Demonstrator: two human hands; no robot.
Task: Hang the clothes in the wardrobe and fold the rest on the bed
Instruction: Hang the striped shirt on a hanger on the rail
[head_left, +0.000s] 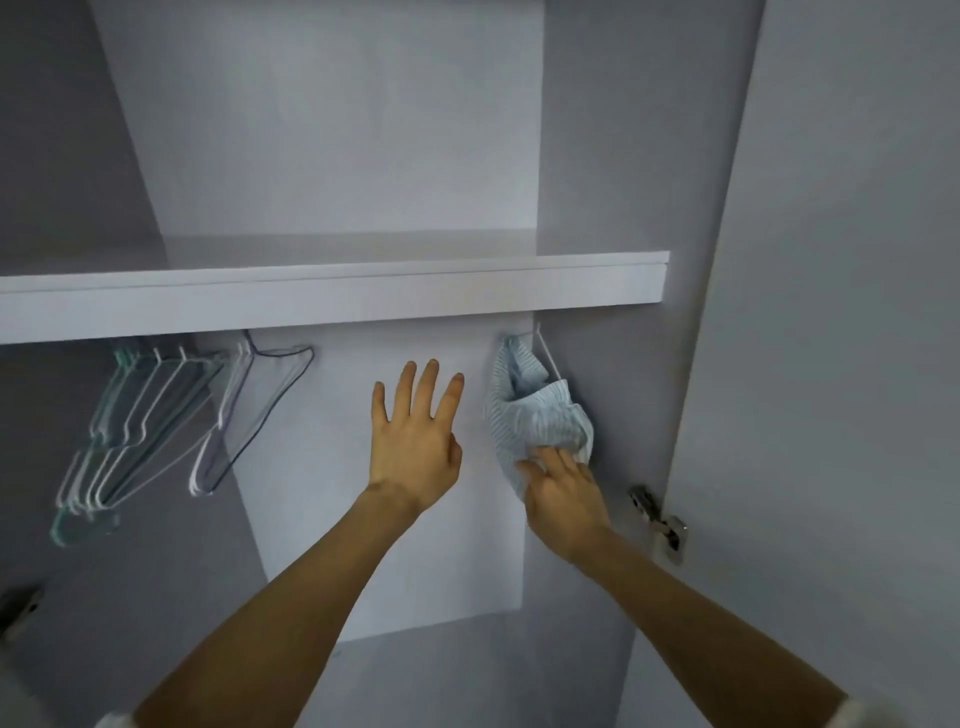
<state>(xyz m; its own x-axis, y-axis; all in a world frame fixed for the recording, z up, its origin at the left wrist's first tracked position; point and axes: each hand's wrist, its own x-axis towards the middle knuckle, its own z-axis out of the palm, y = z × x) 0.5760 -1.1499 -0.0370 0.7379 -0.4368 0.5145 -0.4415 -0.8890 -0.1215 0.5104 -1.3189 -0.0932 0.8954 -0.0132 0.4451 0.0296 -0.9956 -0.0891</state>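
A light blue striped garment (535, 410) hangs bunched on a white hanger (548, 358) at the right end of the wardrobe, just under the shelf (332, 293). My right hand (563, 493) touches the garment's lower part, fingers on the fabric. My left hand (415, 436) is raised in the middle of the wardrobe with its fingers spread and straight, holding nothing, a little left of the garment.
Several empty hangers (156, 415) in clear, white and dark wire hang in a bunch at the left under the shelf. The wardrobe's right door (831, 364) stands open, with a metal hinge (660, 522) on the side wall.
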